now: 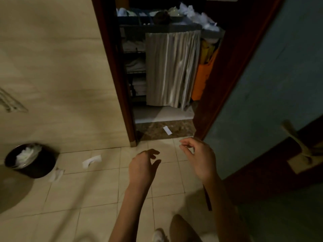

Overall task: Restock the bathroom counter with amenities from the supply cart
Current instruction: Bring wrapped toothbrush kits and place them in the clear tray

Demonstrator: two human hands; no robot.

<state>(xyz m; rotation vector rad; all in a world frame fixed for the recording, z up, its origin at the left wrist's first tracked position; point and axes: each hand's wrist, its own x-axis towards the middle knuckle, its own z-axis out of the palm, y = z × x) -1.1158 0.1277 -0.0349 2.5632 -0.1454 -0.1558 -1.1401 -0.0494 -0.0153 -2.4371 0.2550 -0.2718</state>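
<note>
**Inspector:** Hands?
**Assistant:** Left hand (143,165) and right hand (200,158) hang over the tiled floor (83,198), near centre. Fingers are loosely curled and apart, gripping nothing.
**Inspector:** Supply cart?
**Assistant:** Supply cart (174,26) stands far, beyond the doorway, with a grey curtain (173,70) across its front. Amenities (189,10), blurred, lie on its top shelf.
**Inspector:** Floor?
**Assistant:** Black bin (35,165) at left; paper scraps (91,160) just right of it.

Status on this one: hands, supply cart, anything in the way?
Left hand and right hand both empty, fingers loosely curled. Supply cart beyond the open doorway, not reached. Paper slip on the threshold; bin off left.
</note>
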